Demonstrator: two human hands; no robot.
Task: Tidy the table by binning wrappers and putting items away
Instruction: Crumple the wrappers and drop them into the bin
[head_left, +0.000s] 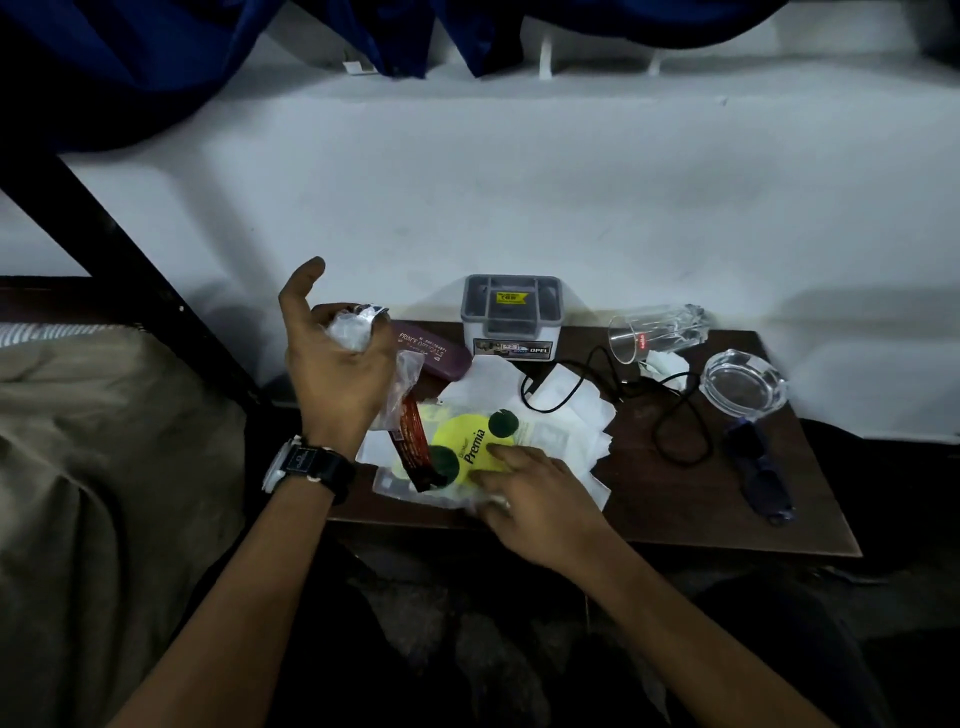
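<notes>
My left hand (332, 364), with a wristwatch, is raised above the table's left end and shut on a bunch of crumpled wrappers (358, 325); a clear and red wrapper (410, 415) dangles from it. My right hand (530, 488) lies on a clear plastic packet with a yellow "Premia" label (470, 441) near the front edge, its fingers pinching the packet's lower edge. White paper sheets (576, 415) lie under and beside the packet on the small brown table (727, 499).
A maroon spectacle case (441, 353) and a grey organiser box (511, 317) sit at the back. A tipped drinking glass (654, 330), a glass ashtray (740, 384), a black cable (675, 421) and dark sunglasses (758, 478) lie to the right. A bed (104, 441) is at left.
</notes>
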